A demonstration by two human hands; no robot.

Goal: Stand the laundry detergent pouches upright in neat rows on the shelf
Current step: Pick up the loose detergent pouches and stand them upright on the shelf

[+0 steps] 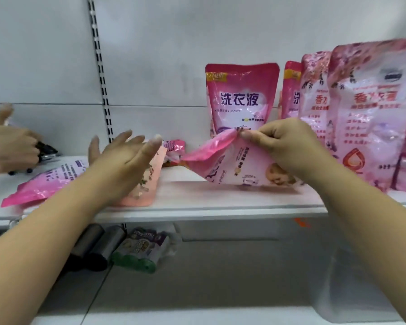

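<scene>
So the right hand (pixel 277 146) is pinching the top edge of a pink detergent pouch (pixel 239 167) that's half lying, tilted, on the white shelf (pixel 220 202), right in front of an upright pouch (pixel 240 99) at the back. The left hand (pixel 124 156) hovers with fingers spread, holding nothing, over a flat pouch (pixel 49 181). More pouches (pixel 370 109) stand upright to the right.

Glossy pink plastic pouches (pixel 243 99) on a smooth, matt white shelf (pixel 220 200)
</scene>
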